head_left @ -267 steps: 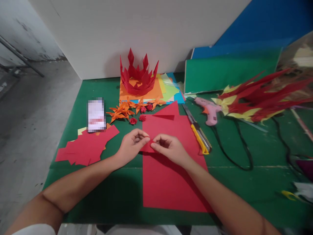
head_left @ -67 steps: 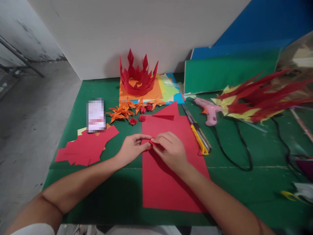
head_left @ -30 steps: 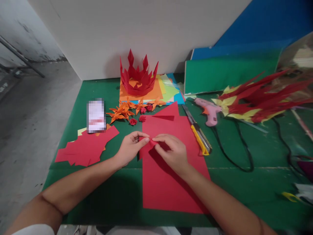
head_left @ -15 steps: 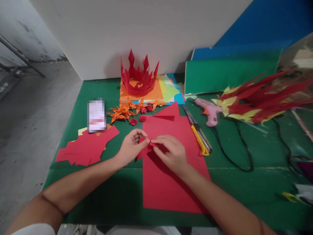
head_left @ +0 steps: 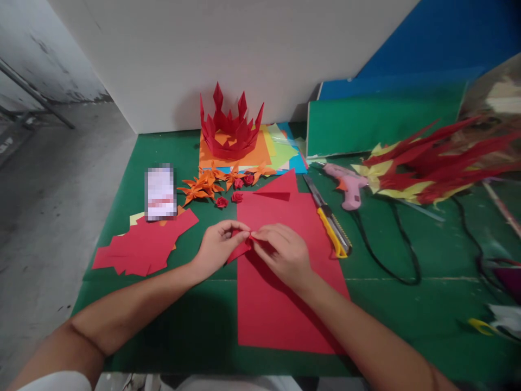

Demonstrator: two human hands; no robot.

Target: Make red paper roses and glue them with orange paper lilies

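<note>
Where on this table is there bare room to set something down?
Bare green: near right, between the large red paper sheet and black cable, and far left behind the blurred white card. Crowded around the orange paper flowers and yellow-handled utility knife.

Paper crown [head_left: 230,127] stands behind the sheet [head_left: 280,304], cutter [head_left: 331,222] right of it

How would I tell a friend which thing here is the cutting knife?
Start at the big red sheet lying on the green table, where the left hand and right hand pinch a small red paper. Along that sheet's right edge, between it and the pink glue gun, lies the knife. It is the only long thin thing with a yellow handle and a metal blade.
</note>
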